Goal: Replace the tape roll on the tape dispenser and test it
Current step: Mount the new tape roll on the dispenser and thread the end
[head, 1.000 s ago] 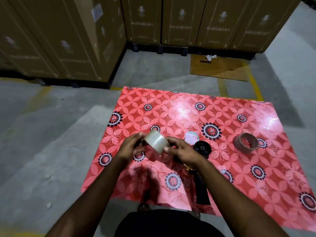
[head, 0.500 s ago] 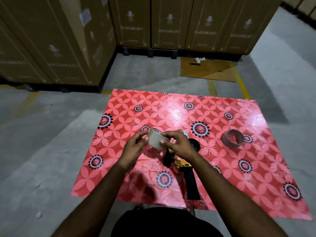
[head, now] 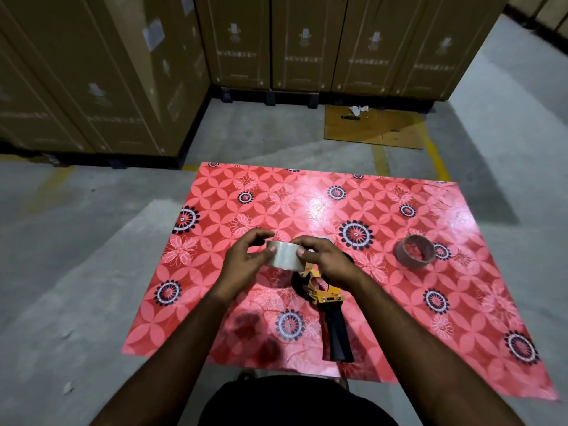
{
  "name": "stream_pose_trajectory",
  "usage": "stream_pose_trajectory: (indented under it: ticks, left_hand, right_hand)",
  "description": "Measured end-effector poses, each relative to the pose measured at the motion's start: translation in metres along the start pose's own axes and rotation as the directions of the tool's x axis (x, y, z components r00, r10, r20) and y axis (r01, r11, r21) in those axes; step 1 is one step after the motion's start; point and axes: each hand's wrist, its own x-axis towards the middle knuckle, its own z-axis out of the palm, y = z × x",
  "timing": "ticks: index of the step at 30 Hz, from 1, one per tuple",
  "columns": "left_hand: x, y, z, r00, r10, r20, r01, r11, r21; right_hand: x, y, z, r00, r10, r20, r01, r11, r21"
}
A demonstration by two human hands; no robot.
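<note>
A clear tape roll (head: 284, 254) is held above the table between both hands. My left hand (head: 244, 261) grips its left side, thumb on top. My right hand (head: 325, 256) pinches its right edge with fingertips. Below my right hand lies the tape dispenser (head: 325, 298), yellow-orange frame with a black handle pointing toward me; its front end is hidden by my hand. A brown, nearly spent tape core (head: 415, 252) rests on its side at the right.
A red floral cloth (head: 384, 210) covers the table. Tall cardboard boxes (head: 307, 41) stand on pallets behind and at the left. A flat cardboard sheet (head: 375, 127) lies on the grey floor beyond the table.
Both hands kept hold of the clear roll and turned it, my right fingers shifting to its right edge. The view tilted so the dispenser handle shows more fully.
</note>
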Motion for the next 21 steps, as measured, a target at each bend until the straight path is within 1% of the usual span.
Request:
stream_pose_trajectory:
  ticks: [2,3,5,6,7,10,11,13,15,18,21]
  left_hand:
    - [0.004,-0.002,-0.003,0.991,0.003,0.132,-0.006,1.0,0.024]
    - [0.005,-0.003,-0.004,0.985,-0.011,0.173,0.004,0.999,0.041]
    - [0.008,-0.006,-0.003,0.983,-0.023,0.183,0.007,0.996,0.087]
    - [0.009,-0.007,-0.001,0.986,-0.028,0.166,0.015,0.997,0.079]
    - [0.008,-0.008,0.002,0.989,-0.046,0.138,0.042,0.999,0.032]
    - [0.0,-0.009,0.017,0.989,-0.144,0.012,0.144,0.98,-0.14]
    - [-0.003,-0.013,0.022,0.987,-0.156,-0.025,0.151,0.978,-0.147]
    - [-0.009,-0.022,0.032,0.989,-0.136,-0.058,0.13,0.987,-0.096]
    - [-0.014,-0.026,0.039,0.991,-0.109,-0.08,0.103,0.992,-0.072]
    - [-0.014,-0.025,0.044,0.985,-0.114,-0.129,0.106,0.992,-0.066]
    - [-0.009,-0.021,0.044,0.965,-0.206,-0.16,0.162,0.954,-0.253]
  right_hand:
    - [-0.001,0.0,-0.005,0.999,0.019,0.039,-0.022,0.997,0.072]
    - [0.0,0.001,-0.007,0.999,0.011,0.036,-0.014,0.997,0.078]
    - [0.001,0.001,-0.006,1.0,-0.022,-0.019,0.023,0.996,0.089]
    - [0.001,0.001,-0.004,0.998,-0.022,-0.061,0.03,0.991,0.129]
    - [0.0,-0.002,-0.001,0.994,0.008,-0.11,0.012,0.984,0.18]
    - [0.003,-0.006,0.008,0.946,0.226,-0.234,-0.148,0.939,0.31]
    - [0.004,-0.006,0.011,0.927,0.277,-0.253,-0.183,0.922,0.341]
    - [0.007,-0.007,0.015,0.904,0.323,-0.281,-0.202,0.9,0.386]
    - [0.006,-0.014,0.019,0.905,0.325,-0.273,-0.196,0.891,0.41]
    - [0.005,-0.021,0.018,0.936,0.274,-0.219,-0.168,0.898,0.407]
    - [0.005,-0.021,0.015,0.973,0.201,-0.11,-0.151,0.924,0.352]
